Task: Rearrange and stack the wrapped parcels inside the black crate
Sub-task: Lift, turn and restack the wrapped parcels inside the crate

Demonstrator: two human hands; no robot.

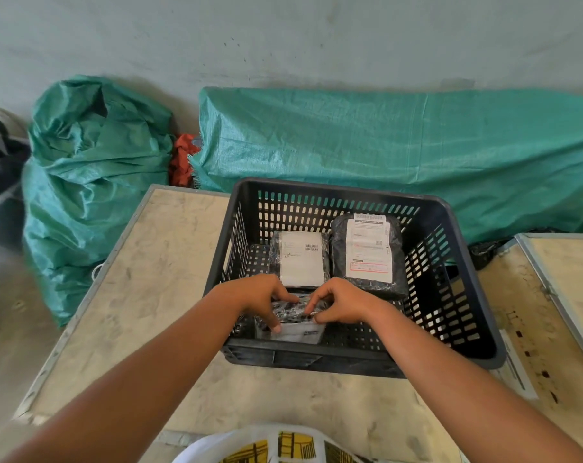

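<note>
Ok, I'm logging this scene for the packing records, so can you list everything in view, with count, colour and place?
black crate: one, black, slotted walls, on the wooden table
wooden table: one, pale, metal-edged, under the crate
second table: one, pale, at the right edge
far parcels: two, black wrap with white labels, lying side by side in the crate; left one, right one
near parcel: one, black wrap with white label, at the crate's near wall, held by both hands
green sacks: two, teal woven; a crumpled one at left, a long one behind the crate
red cloth: one, between the sacks
left hand: on the near parcel
right hand: on the near parcel
</note>
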